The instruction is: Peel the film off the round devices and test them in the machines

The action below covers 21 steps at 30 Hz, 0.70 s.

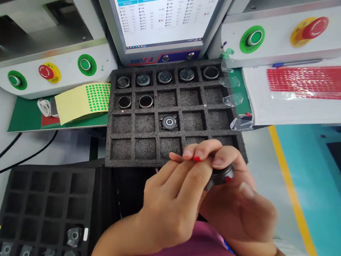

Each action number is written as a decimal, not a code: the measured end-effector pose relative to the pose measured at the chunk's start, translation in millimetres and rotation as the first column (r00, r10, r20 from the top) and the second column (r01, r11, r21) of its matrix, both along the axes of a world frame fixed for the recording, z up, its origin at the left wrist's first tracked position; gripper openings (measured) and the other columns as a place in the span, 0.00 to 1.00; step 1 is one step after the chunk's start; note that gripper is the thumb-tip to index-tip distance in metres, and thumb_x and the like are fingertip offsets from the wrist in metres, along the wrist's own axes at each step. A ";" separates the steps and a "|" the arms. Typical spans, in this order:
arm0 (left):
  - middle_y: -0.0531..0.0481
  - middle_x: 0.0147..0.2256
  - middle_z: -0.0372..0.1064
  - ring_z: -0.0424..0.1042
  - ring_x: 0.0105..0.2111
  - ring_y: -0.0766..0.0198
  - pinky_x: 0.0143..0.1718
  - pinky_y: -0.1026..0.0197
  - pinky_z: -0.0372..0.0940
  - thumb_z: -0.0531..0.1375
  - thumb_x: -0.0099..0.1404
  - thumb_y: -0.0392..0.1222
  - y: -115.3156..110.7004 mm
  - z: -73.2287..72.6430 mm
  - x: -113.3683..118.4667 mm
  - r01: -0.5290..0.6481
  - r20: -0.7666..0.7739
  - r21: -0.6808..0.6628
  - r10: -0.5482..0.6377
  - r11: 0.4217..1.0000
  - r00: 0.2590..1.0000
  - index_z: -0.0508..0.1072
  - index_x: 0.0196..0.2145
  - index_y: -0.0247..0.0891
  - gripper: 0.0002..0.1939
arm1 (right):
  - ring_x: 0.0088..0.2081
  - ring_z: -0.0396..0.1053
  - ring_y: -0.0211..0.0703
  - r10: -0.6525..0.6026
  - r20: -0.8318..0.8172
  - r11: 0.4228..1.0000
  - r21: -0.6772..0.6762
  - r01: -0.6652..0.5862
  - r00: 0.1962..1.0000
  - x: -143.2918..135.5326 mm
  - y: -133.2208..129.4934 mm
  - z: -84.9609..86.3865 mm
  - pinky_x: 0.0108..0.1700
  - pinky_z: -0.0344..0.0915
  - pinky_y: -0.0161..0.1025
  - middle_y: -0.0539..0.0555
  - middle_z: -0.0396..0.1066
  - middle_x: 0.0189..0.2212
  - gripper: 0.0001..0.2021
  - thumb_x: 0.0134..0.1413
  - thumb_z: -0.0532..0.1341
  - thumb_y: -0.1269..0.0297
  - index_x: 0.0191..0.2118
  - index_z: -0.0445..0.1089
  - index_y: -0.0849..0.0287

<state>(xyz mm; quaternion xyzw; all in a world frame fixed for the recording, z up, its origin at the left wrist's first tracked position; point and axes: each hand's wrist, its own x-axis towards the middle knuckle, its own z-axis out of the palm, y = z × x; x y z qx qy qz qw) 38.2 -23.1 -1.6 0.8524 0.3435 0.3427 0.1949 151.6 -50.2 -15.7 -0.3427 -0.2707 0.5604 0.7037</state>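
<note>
Between my two hands, just in front of the foam tray, is a dark round smartwatch body with a small red piece on its side. My right hand is closed around it, thumb below and fingers above. My left hand reaches across with its fingers closed against the watch body. A bit of red shows at the fingertips, too small to name. Another smartwatch body lies back side up in the third row of the tray. Several more sit in the two far rows, dial side up.
At lower left a second foam tray holds several film-wrapped watch bodies. A sheet of green dot stickers lies left of the near tray, red sticker strips right. Machines with buttons flank the monitor. Clear film scraps hang on the tray's right edge.
</note>
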 end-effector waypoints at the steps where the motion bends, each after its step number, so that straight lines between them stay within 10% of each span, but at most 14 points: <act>1: 0.45 0.38 0.79 0.79 0.38 0.60 0.43 0.61 0.74 0.51 0.73 0.34 0.4 -0.2 -0.5 0.002 -0.005 0.002 -0.002 1.000 1.000 0.70 0.50 0.32 0.13 | 0.43 0.71 0.43 -0.012 -0.005 1.000 0.007 0.012 1.000 -0.6 0.7 -0.2 0.54 0.74 0.53 0.51 0.68 0.36 0.04 0.57 0.65 0.61 0.36 0.72 0.53; 13: 0.43 0.39 0.80 0.79 0.39 0.63 0.47 0.65 0.71 0.52 0.73 0.33 6.7 -12.9 -8.0 -0.020 0.046 0.080 0.017 0.997 0.999 0.72 0.47 0.30 0.11 | 0.42 0.74 0.40 -0.125 -0.061 0.980 0.149 0.133 0.990 -26.1 16.8 -22.5 0.51 0.75 0.48 0.50 0.71 0.37 0.03 0.59 0.60 0.66 0.38 0.72 0.54; 17: 0.46 0.40 0.81 0.79 0.33 0.64 0.38 0.64 0.72 0.57 0.71 0.36 41.5 -25.2 -19.8 -0.220 -0.049 0.139 0.228 0.966 0.972 0.74 0.48 0.36 0.10 | 0.46 0.74 0.44 -0.330 0.029 0.944 -0.009 0.330 0.944 -8.3 32.6 -31.8 0.49 0.74 0.46 0.52 0.74 0.42 0.11 0.50 0.69 0.58 0.40 0.74 0.55; 21: 0.44 0.39 0.81 0.80 0.35 0.57 0.36 0.58 0.73 0.59 0.69 0.35 92.0 -58.8 -34.7 -0.350 -0.264 0.281 0.422 0.894 0.867 0.78 0.44 0.36 0.10 | 0.29 0.69 0.32 -0.460 0.048 0.863 -0.209 0.460 0.886 15.4 40.5 -33.1 0.33 0.69 0.30 0.46 0.72 0.30 0.12 0.41 0.73 0.70 0.32 0.71 0.57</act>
